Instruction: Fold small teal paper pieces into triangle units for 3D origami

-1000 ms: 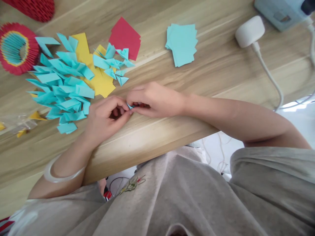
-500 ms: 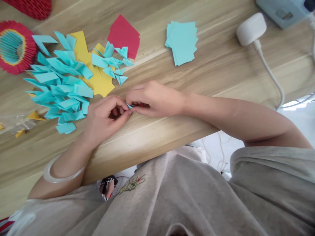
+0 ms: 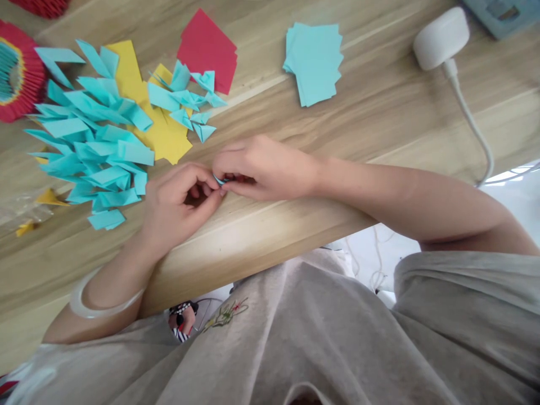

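Note:
A small folded piece of light-blue paper (image 3: 220, 180) is pinched between my two hands near the table's front edge, mostly covered by fingers. My left hand (image 3: 179, 202) is closed, its thumb and fingertips at the paper's left end. From the right, my right hand (image 3: 264, 169) grips the same piece between thumb and curled fingers. Beyond my left hand lies a heap of folded light-blue paper strips (image 3: 97, 149). Several small blue folded triangles (image 3: 205, 133) rest on and beside yellow paper sheets (image 3: 169, 140).
Red paper sheets (image 3: 208, 50) and a stack of light-blue sheets (image 3: 314, 64) lie farther back. At far left stands a round red paper piece (image 3: 31, 73), with yellow folded bits (image 3: 50, 198) nearer. A white plug with cable (image 3: 442, 39) and a grey-blue box (image 3: 504, 14) are at right.
The view has shifted slightly, so the table items sit a little higher and farther outward. Both hands keep their hold on the blue paper, with hardly any finger movement.

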`<move>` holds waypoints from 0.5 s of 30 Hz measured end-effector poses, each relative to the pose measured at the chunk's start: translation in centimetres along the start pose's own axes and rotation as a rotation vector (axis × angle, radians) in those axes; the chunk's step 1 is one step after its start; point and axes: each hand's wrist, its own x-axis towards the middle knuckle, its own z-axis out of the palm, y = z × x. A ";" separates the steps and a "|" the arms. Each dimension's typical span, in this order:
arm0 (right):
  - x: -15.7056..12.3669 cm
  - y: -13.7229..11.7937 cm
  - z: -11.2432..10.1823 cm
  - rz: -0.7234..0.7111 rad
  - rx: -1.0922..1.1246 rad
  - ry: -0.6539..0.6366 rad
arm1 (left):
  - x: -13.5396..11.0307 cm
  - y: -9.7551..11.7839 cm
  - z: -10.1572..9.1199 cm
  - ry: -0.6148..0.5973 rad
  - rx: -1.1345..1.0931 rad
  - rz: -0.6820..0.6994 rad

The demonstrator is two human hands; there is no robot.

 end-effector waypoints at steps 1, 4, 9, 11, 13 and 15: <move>0.0 0.0 0.0 -0.001 -0.005 -0.003 | 0.0 0.0 0.0 0.000 0.001 0.000; 0.0 -0.1 -0.1 0.005 -0.026 -0.011 | 0.0 -0.1 0.0 -0.006 0.005 -0.007; 0.0 0.1 -0.1 -0.054 -0.069 0.053 | 0.0 0.0 0.0 -0.008 0.010 -0.019; 0.0 0.2 0.0 -0.088 -0.092 0.094 | 0.0 0.0 -0.1 -0.017 0.016 -0.032; 0.0 0.3 0.1 -0.110 -0.111 0.130 | 0.0 0.0 -0.1 -0.023 0.020 -0.039; 0.0 0.4 0.2 -0.124 -0.124 0.155 | -0.1 -0.1 -0.1 -0.014 0.017 -0.026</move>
